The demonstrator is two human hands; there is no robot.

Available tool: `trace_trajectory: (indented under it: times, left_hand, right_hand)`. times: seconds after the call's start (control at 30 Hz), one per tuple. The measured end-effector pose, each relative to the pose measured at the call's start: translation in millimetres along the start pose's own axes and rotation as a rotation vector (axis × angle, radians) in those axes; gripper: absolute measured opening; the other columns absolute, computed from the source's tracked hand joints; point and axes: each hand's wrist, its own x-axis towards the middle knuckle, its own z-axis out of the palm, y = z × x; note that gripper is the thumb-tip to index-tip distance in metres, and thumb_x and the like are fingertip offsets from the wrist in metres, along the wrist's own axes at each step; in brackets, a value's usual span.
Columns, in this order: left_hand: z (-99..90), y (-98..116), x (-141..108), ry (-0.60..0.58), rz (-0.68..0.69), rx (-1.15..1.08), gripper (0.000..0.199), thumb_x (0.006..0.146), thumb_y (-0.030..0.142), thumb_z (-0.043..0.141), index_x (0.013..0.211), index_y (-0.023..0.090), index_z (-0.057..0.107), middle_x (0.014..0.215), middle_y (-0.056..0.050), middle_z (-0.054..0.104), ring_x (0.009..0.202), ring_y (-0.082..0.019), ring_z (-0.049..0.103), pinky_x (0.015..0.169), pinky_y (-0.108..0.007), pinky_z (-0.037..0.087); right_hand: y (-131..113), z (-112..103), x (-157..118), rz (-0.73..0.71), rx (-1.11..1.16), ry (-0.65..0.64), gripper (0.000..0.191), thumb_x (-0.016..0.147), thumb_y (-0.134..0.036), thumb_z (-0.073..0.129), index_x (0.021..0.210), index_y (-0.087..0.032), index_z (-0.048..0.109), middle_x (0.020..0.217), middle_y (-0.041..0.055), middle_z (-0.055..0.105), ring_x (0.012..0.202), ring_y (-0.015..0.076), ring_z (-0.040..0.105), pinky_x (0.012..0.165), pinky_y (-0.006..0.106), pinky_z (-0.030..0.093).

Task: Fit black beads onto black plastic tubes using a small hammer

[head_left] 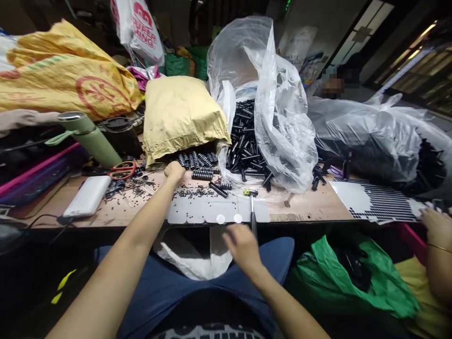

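Note:
My left hand (174, 171) reaches to the back of the bench with its fingers closed; what they hold, if anything, is hidden. Beside it lie several black hair rollers or similar cylinders studded with pale dots (202, 174), at the foot of a yellow sack (185, 115). My right hand (243, 244) hovers at the bench's front edge, thumb and fingers apart, nothing visible in it. Close by, a small hammer (252, 207) rests with its handle over the edge. Two white discs (238, 218) lie on a pale sheet (190, 212) sprinkled with tiny dark pieces.
Plain black tubes (243, 146) fill a clear plastic bag (282, 127). At left stand a green bottle (92, 139), red-handled scissors (122, 170) and a white box (87, 196). A co-worker's hand (437, 225) touches a dotted sheet (381, 200); below is a green bag (325, 273).

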Motion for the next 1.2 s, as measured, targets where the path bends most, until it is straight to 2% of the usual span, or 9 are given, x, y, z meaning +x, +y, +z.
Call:
trace_trajectory:
  times: [0.13, 0.33, 0.47, 0.53, 0.77, 0.93, 1.0, 1.1, 1.2]
  left_hand:
    - [-18.2, -26, -24, 0.071, 0.128, 0.032, 0.035, 0.084, 0.023, 0.05, 0.109, 0.002, 0.063, 0.107, -0.028, 0.066, 0.102, -0.037, 0.063, 0.084, -0.043, 0.048]
    - [-59.8, -57, -110, 0.127, 0.546, -0.053, 0.031, 0.081, 0.036, 0.054, 0.102, 0.016, 0.066, 0.097, -0.011, 0.071, 0.089, -0.027, 0.065, 0.078, -0.034, 0.049]
    - [-41.5, -57, -157, -0.09, 0.73, -0.069, 0.017, 0.079, 0.032, 0.057, 0.083, 0.019, 0.068, 0.078, -0.006, 0.07, 0.071, -0.022, 0.064, 0.069, -0.031, 0.049]
    - [-15.8, -54, -166, -0.058, 0.796, -0.135, 0.018, 0.08, 0.033, 0.057, 0.085, 0.019, 0.067, 0.084, -0.008, 0.069, 0.079, -0.024, 0.064, 0.075, -0.033, 0.049]
    - [48.9, -46, -170, -0.011, 0.764, -0.557, 0.027, 0.088, 0.04, 0.05, 0.102, 0.019, 0.059, 0.096, -0.009, 0.068, 0.089, -0.024, 0.064, 0.083, -0.036, 0.05]
    - [9.9, -52, -189, 0.036, 0.698, -0.638, 0.022, 0.086, 0.04, 0.053, 0.096, 0.021, 0.06, 0.093, -0.008, 0.065, 0.091, -0.023, 0.062, 0.084, -0.035, 0.049]
    - [-9.9, -49, -197, 0.033, 0.707, -0.685, 0.022, 0.082, 0.039, 0.061, 0.096, 0.023, 0.062, 0.099, -0.009, 0.064, 0.098, -0.024, 0.061, 0.087, -0.035, 0.048]
    - [-21.3, -37, -204, -0.197, 0.677, -0.85, 0.025, 0.07, 0.038, 0.073, 0.086, 0.021, 0.066, 0.088, -0.006, 0.066, 0.087, -0.022, 0.062, 0.077, -0.031, 0.049]
    - [-10.7, -25, -206, -0.457, 0.413, -1.077, 0.03, 0.062, 0.039, 0.079, 0.07, 0.017, 0.06, 0.058, 0.001, 0.056, 0.052, -0.012, 0.052, 0.05, -0.023, 0.041]
  right_hand:
    - [38, -22, 20, 0.382, -0.316, 0.094, 0.038, 0.091, -0.028, 0.049, 0.126, -0.013, 0.053, 0.108, 0.0164, 0.062, 0.094, 0.027, 0.062, 0.08, 0.037, 0.048]
    - [81, -38, 43, 0.322, -0.277, -0.078, 0.046, 0.088, -0.023, 0.051, 0.133, -0.014, 0.049, 0.114, 0.0136, 0.063, 0.099, 0.0244, 0.064, 0.085, 0.032, 0.046]
    - [109, -63, 69, 0.19, -0.228, -0.148, 0.041, 0.086, -0.023, 0.056, 0.127, -0.017, 0.056, 0.115, 0.0108, 0.066, 0.108, 0.0231, 0.06, 0.093, 0.03, 0.043]
    - [114, -69, 89, 0.205, -0.272, -0.1, 0.037, 0.087, -0.018, 0.053, 0.124, -0.015, 0.058, 0.115, 0.0127, 0.065, 0.11, 0.024, 0.059, 0.095, 0.032, 0.042]
    - [72, -63, 171, 0.082, -0.149, 0.139, 0.032, 0.089, -0.017, 0.05, 0.119, -0.01, 0.06, 0.118, 0.0194, 0.063, 0.117, 0.0294, 0.05, 0.1, 0.044, 0.036]
    - [46, -75, 181, -0.065, 0.048, 0.08, 0.028, 0.093, -0.02, 0.044, 0.108, -0.014, 0.066, 0.107, 0.0103, 0.069, 0.101, 0.0177, 0.06, 0.093, 0.033, 0.045]
    - [36, -79, 172, -0.185, 0.324, -0.09, 0.03, 0.093, -0.032, 0.046, 0.11, -0.015, 0.065, 0.1, 0.0067, 0.07, 0.088, 0.0156, 0.063, 0.082, 0.031, 0.051]
    - [15, -79, 154, -0.292, 0.748, -0.377, 0.044, 0.088, -0.052, 0.052, 0.107, -0.015, 0.066, 0.09, 0.0052, 0.069, 0.076, 0.016, 0.064, 0.073, 0.034, 0.054]
    - [-8, -70, 135, -0.299, 0.689, -0.2, 0.06, 0.081, -0.062, 0.057, 0.121, -0.018, 0.059, 0.112, 0.0095, 0.064, 0.1, 0.0217, 0.063, 0.086, 0.041, 0.053]
